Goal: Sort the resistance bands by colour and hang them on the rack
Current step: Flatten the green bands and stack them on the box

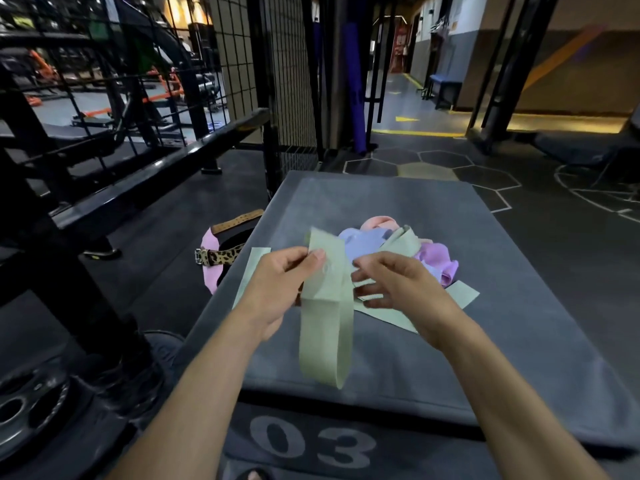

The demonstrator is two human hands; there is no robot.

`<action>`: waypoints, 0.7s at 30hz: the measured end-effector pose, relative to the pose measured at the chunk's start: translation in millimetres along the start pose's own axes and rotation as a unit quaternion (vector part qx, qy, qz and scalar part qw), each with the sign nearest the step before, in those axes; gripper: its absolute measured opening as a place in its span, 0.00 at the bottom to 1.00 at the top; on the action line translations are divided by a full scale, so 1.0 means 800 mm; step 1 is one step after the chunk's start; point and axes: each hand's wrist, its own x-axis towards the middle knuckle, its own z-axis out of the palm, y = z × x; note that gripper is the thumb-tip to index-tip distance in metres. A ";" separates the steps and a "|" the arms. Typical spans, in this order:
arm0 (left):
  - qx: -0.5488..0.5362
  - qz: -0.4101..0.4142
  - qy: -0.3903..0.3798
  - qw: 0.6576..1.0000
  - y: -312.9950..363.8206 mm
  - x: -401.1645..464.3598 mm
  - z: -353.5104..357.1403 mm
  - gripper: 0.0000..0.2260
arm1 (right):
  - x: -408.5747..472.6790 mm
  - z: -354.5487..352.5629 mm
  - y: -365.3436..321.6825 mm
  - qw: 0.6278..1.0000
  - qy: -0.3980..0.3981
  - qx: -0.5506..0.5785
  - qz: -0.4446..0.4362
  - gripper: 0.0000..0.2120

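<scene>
Resistance bands are lying in a loose heap (398, 244) toward the far middle of the grey padded platform (519, 271), and I am judging the sort as barely begun. I am holding one pale green band (327, 306) up in front of me: my left hand (277, 289) is pinching its upper fold between thumb and fingers, while its long loop is hanging down toward the near edge. My right hand (391, 289) is reaching in from the right with fingers half curled around a green strip just beside the loop; whether it is truly gripping I cannot tell. More green lengths are lying flat on the platform, one at the left (251, 271) and one at the right (462, 294), so green may be gathering into its own group. Lilac (367, 242), pink (379, 223) and purple (438, 259) bands are sitting tangled together in the heap, unsorted. Nothing is hanging on the black rack (104, 188) at my left as far as I am seeing. Belts (221, 251) are lying on the floor to the left of the platform.
</scene>
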 end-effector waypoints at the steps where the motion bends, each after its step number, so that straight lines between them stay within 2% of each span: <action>1: 0.000 0.000 0.002 1.000 0.000 0.000 0.003 0.12 | -0.003 0.002 0.002 0.999 -0.040 -0.001 0.012 0.13; 3: 0.004 0.002 0.010 1.000 -0.002 0.001 0.007 0.12 | -0.008 0.009 0.006 0.995 -0.094 -0.012 0.013 0.13; 4: 0.005 0.005 0.013 1.000 -0.004 0.002 0.008 0.12 | -0.009 0.014 0.008 0.996 -0.093 -0.010 0.007 0.12; 6: 0.018 0.017 -0.006 1.000 -0.006 0.003 0.007 0.12 | -0.008 0.022 0.011 0.999 -0.049 0.008 0.000 0.09; 8: 0.044 0.028 -0.067 0.996 -0.006 0.001 0.002 0.09 | -0.005 0.024 0.012 1.000 0.000 0.020 -0.004 0.05; 10: 0.075 0.017 -0.105 0.992 -0.008 -0.002 0.000 0.14 | -0.003 0.022 0.012 0.999 0.025 0.029 -0.019 0.05; 12: 0.082 0.009 -0.075 0.994 -0.011 -0.003 0.000 0.21 | -0.001 0.020 0.012 0.998 0.038 0.045 -0.025 0.05; 14: 0.115 0.041 -0.043 0.992 -0.012 -0.002 -0.003 0.23 | 0.001 0.021 0.014 0.998 0.045 0.045 -0.023 0.08; 18: 0.265 0.141 -0.056 0.952 -0.012 -0.003 -0.017 0.10 | 0.006 0.025 0.020 0.998 0.044 0.021 -0.031 0.08; 21: 0.319 0.209 -0.017 0.924 -0.011 -0.003 -0.021 0.03 | 0.007 0.025 0.020 0.998 0.044 0.005 -0.043 0.09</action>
